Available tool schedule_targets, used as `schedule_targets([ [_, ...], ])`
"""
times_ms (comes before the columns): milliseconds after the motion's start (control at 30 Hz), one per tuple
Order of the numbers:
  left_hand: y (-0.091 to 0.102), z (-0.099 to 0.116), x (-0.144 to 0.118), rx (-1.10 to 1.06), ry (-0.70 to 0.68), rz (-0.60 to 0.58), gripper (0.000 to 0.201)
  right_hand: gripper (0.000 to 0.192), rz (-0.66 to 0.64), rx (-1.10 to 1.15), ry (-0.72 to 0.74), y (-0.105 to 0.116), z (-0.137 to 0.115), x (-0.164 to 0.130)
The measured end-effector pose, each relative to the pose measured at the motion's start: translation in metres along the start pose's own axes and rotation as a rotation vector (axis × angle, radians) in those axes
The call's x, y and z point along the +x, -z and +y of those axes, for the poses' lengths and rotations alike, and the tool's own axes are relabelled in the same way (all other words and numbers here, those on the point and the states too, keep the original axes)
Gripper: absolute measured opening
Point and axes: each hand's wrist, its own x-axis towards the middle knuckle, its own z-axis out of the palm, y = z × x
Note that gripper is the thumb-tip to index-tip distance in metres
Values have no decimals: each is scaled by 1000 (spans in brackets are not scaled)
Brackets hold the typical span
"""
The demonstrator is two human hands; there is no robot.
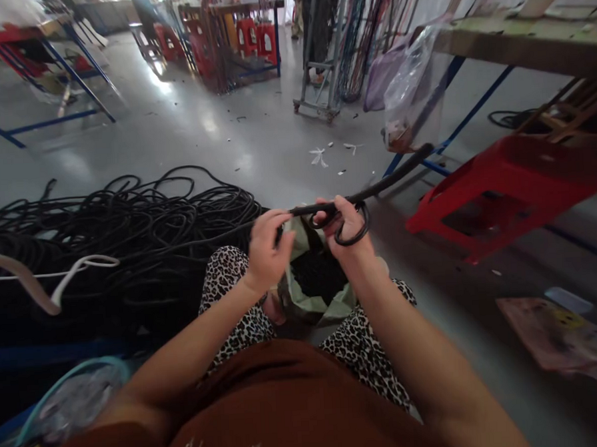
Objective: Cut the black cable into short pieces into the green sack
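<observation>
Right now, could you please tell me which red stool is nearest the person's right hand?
The foreground red stool at far right is nearest the right hand; the other red stools are far back, near the picture's top.

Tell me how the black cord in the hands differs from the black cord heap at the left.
Pose: most of the held cord runs in a gently curved line, while the cord heap lies in tangled loops.
Place: the held cord is raised at the left hand and right hand; the cord heap spreads low, to the person's left.
Shared: both are black.
</observation>
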Motion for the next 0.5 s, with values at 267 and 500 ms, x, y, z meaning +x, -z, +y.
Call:
schedule_targets([
  [267,106,-163,-51,-470,1339,712,12,14,9,48,63,-11,-77,19],
  [500,117,-216,-46,-981,1530,802,40,29,134,87,154,-15,-145,6],
])
